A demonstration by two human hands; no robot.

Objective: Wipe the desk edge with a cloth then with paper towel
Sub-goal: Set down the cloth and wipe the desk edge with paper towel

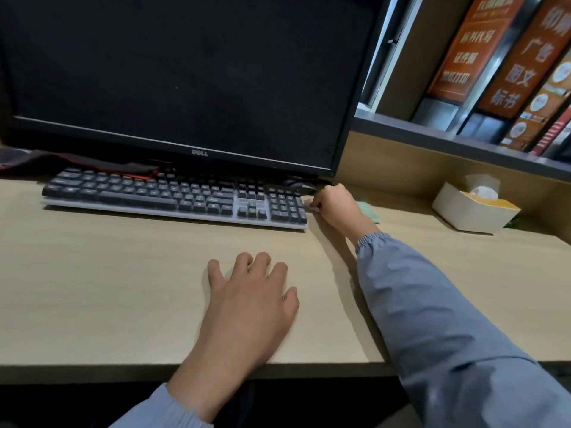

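My left hand (247, 291) rests palm down on the wooden desk (108, 288), a little behind its front edge (92, 373), with the fingers loosely bent and nothing in it. My right hand (335, 206) reaches to the back of the desk. Its fingers curl round the right end of the black keyboard (173, 196). A folded green cloth (369, 211) lies flat on the desk just behind and right of that hand, partly hidden by it. A pale tissue box (469, 211) with a tissue sticking up stands at the back right.
A dark Dell monitor (185, 81) stands over the keyboard, with a black mouse (301, 185) under its right corner. A black and red pad (77, 162) lies at the back left. A shelf (463, 140) with orange signs runs behind on the right.
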